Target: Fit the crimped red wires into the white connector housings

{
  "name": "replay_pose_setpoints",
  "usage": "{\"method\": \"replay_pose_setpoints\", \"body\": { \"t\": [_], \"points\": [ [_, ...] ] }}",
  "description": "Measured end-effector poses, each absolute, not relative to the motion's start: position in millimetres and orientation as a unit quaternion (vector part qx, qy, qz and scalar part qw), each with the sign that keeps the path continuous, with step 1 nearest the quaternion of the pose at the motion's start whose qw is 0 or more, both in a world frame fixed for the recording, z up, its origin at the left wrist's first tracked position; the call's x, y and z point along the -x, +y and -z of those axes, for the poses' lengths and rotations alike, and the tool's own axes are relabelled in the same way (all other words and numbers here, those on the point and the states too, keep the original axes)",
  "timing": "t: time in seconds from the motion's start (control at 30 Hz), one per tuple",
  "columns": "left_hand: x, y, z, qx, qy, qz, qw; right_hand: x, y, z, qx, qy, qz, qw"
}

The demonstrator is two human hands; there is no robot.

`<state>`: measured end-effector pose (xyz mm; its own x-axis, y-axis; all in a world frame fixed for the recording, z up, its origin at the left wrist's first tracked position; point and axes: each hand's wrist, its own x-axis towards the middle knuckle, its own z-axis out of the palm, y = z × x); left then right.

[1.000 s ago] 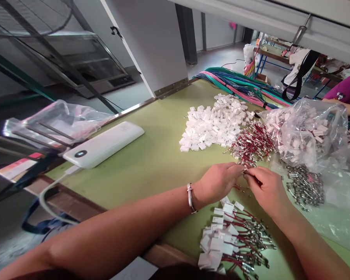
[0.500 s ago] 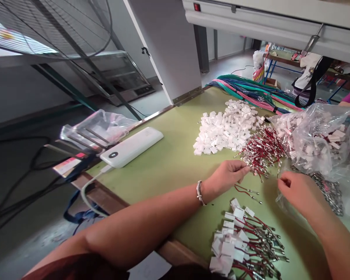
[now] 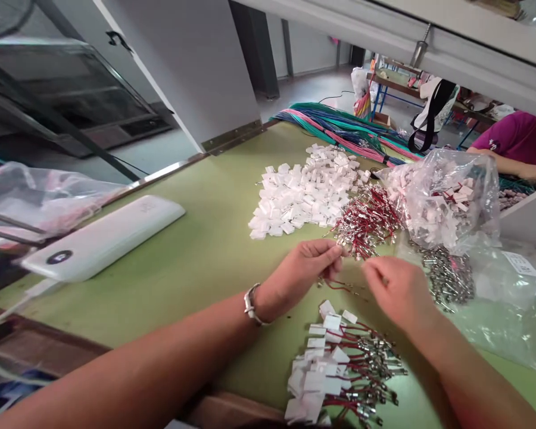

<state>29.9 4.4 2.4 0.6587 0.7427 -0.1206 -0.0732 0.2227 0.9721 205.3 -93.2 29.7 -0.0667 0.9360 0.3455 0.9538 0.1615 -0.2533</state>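
Red wires (image 3: 370, 217) with shiny metal ends lie heaped on our green table (image 3: 218, 238), just beyond our hands. Our left hand (image 3: 299, 271) is at the near edge of that heap, thumb and forefinger pressed together on a small pale piece (image 3: 340, 245), too small for us to make out. Below those fingers we see a couple of loose red strands (image 3: 342, 287). Our right hand (image 3: 399, 289) is just beside the heap, apart from the left, its fingers curled in toward the thumb; we cannot tell whether they grip anything. We wear a silvery bracelet (image 3: 251, 304) on the left wrist.

Nearer to us, between our forearms, white plugs with red leads (image 3: 321, 381) lie in a row, metal tips pointing right. Loose white plugs (image 3: 301, 196) are piled beyond our left hand, touching the wire heap. On the right stands a clear bag (image 3: 451, 196) with more plugs showing through, and in front of it a heap of small metal parts (image 3: 449, 277) beside a flat clear bag (image 3: 509, 316). Teal, blue and pink cables (image 3: 339, 131) run along the far edge. Well to our left lies a white power bank (image 3: 111, 238), and at the far right we see another person's purple sleeve (image 3: 502, 140).
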Motion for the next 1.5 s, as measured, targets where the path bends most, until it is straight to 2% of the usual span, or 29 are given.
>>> {"method": "replay_pose_setpoints", "body": {
  "t": [0.07,0.17,0.37,0.5,0.57,0.67,0.83,1.33,1.4,1.5],
  "points": [
    [-30,10,-4,-0.55,0.339,-0.293,0.704,-240,-92,-35,0.71,-0.69,0.012,0.141],
    [-31,12,-4,-0.568,0.386,-0.256,0.68,-286,-86,-31,0.793,-0.607,-0.047,-0.031],
    [-34,9,0,-0.582,0.355,-0.233,0.693,-315,-74,-7,0.789,-0.6,-0.118,-0.058],
    [-32,10,-1,-0.63,0.365,-0.25,0.638,-316,-77,-10,0.797,-0.595,-0.102,-0.027],
    [-31,10,-1,-0.652,0.357,-0.249,0.621,-306,-80,-18,0.781,-0.617,-0.074,0.054],
    [-32,9,2,-0.661,0.334,-0.238,0.629,-270,-86,-28,0.697,-0.672,-0.056,0.243],
    [-36,4,7,-0.637,0.309,-0.223,0.67,-204,-90,-21,0.617,-0.699,-0.077,0.353],
    [-35,5,12,-0.706,0.302,-0.215,0.604,-203,-89,-9,0.577,-0.724,-0.071,0.371],
    [-33,4,11,-0.747,0.294,-0.22,0.554,-206,-89,-10,0.578,-0.733,-0.092,0.348],
    [-29,3,8,-0.846,0.227,-0.233,0.421,-208,-91,-14,0.588,-0.736,-0.158,0.297]
  ]
}}
